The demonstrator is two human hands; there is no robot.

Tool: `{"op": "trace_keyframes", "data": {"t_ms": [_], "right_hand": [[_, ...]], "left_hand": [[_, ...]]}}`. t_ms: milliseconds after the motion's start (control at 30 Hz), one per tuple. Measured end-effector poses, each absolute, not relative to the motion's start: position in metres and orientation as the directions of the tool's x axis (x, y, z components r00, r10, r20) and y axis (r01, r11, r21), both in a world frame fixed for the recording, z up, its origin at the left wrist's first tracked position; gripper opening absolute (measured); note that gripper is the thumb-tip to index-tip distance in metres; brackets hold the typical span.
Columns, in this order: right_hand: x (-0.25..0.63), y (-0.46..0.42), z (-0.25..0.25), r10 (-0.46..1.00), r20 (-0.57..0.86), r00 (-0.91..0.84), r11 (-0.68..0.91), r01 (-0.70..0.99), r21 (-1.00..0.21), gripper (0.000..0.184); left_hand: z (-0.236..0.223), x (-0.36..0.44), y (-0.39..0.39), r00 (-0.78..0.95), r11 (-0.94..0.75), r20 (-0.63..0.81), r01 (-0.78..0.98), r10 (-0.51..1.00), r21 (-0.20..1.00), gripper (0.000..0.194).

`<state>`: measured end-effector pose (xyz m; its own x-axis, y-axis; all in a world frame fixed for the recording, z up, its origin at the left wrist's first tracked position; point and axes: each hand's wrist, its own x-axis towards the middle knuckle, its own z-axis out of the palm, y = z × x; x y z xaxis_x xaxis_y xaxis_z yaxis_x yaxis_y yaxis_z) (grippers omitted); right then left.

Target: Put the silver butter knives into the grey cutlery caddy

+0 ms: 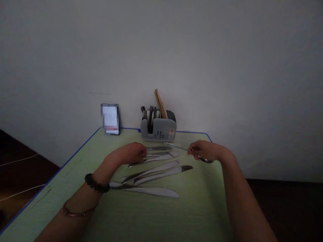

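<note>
Crossing right grip, metal utensil

left hand and right hand: both bare. left forearm and right forearm uncovered out to the edge of view. left wrist: bracelet, chunky round beads, black or close. farther up same arm: thin bangle, metallic, coppery brown. dim light, finer detail too blurred to read.
</note>
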<state>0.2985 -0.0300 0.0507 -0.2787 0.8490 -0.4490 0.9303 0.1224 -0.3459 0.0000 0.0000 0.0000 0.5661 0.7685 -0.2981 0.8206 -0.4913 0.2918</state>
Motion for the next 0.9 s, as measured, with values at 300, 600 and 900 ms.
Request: {"op": "trace_keyframes", "data": {"t_ms": [300,600,900], "right_hand": [[0.299,-0.030,0.050,0.848,-0.451,-0.279,0.119,0.929,-0.351,0.030],[0.299,-0.030,0.050,0.843,-0.457,-0.283,0.127,0.931,-0.341,0.029],[0.300,-0.029,0.049,0.849,-0.453,-0.273,0.113,0.930,-0.349,0.029]], "left_hand": [[0.002,0.002,-0.007,0.624,-0.568,-0.169,0.772,0.763,0.285,0.029],[-0.009,0.002,-0.007,0.646,-0.591,-0.197,0.758,0.737,0.277,0.035],[-0.010,0.007,-0.010,0.596,-0.551,-0.249,0.802,0.763,0.231,0.046]]}}
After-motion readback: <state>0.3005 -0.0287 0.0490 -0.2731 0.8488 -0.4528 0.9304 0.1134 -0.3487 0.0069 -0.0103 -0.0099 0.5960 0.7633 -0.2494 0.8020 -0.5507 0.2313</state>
